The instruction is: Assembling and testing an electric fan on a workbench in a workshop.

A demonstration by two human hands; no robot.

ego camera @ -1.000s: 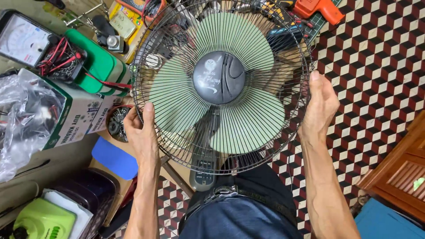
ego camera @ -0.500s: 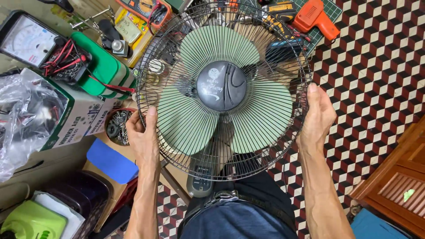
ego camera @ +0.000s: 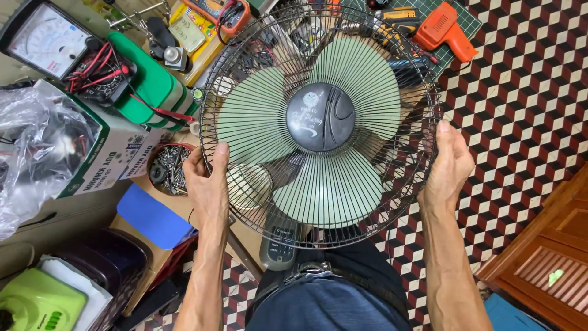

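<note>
A round black wire fan guard (ego camera: 392,202) faces up at me, with pale green blades (ego camera: 331,187) and a dark grey hub (ego camera: 320,117) behind it. My left hand (ego camera: 207,181) grips the guard's left rim, thumb on the wires. On the right rim my right hand (ego camera: 450,165) holds the guard from the outside. The fan's grey base with buttons (ego camera: 278,245) shows under the lower rim, just above my lap.
A cluttered bench lies to the left: an analogue meter (ego camera: 46,40), green tape rolls (ego camera: 150,89), a cup of screws (ego camera: 165,168), a cardboard box (ego camera: 107,153), a plastic bag (ego camera: 33,147). An orange tool (ego camera: 444,30) lies beyond the fan. A wooden cabinet (ego camera: 542,257) stands at right on patterned floor tiles.
The fan's blades have turned behind the guard. Both hands kept their hold on the rim, and the fan sits slightly higher and closer in view.
</note>
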